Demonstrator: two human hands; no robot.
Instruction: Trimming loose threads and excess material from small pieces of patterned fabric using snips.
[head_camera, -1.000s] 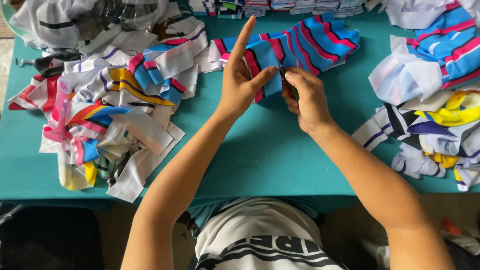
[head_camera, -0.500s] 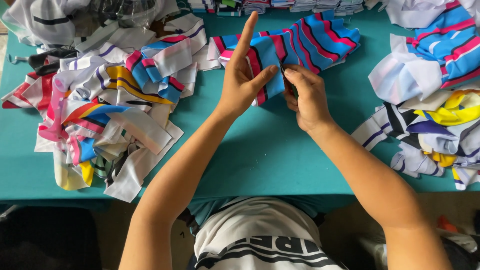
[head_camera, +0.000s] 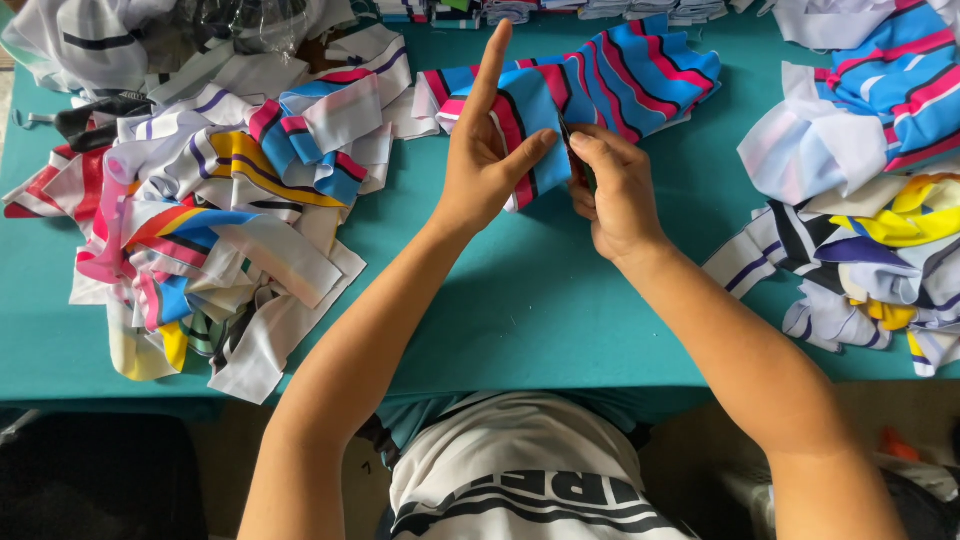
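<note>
Hands at work on a striped fabric piece, head view. We see the left hand (head_camera: 487, 160) and the right hand (head_camera: 612, 190) meeting above the teal table top (head_camera: 520, 300), both closed on the near end of a blue cloth strip with pink, red and black stripes (head_camera: 610, 80). The left thumb presses the cloth edge against the palm side while the index finger stands straight up, clear of the fabric; the right thumb and fingers pinch the same edge just beside it. From this grip the strip runs away from us and to the right, lying on the table towards its far edge.

We cannot make out what lies between the right fingers: a small dark object shows there, too hidden to name. The far stacks are cut off by the picture's top edge.

Left of the hands lies a heap of white, pink, yellow and blue fabric offcuts (head_camera: 210, 220); to the right, a second heap of striped pieces (head_camera: 860, 200).

Compared with half a second earlier, we find both hands and the strip in nearly the same pose, the left index finger still raised.
</note>
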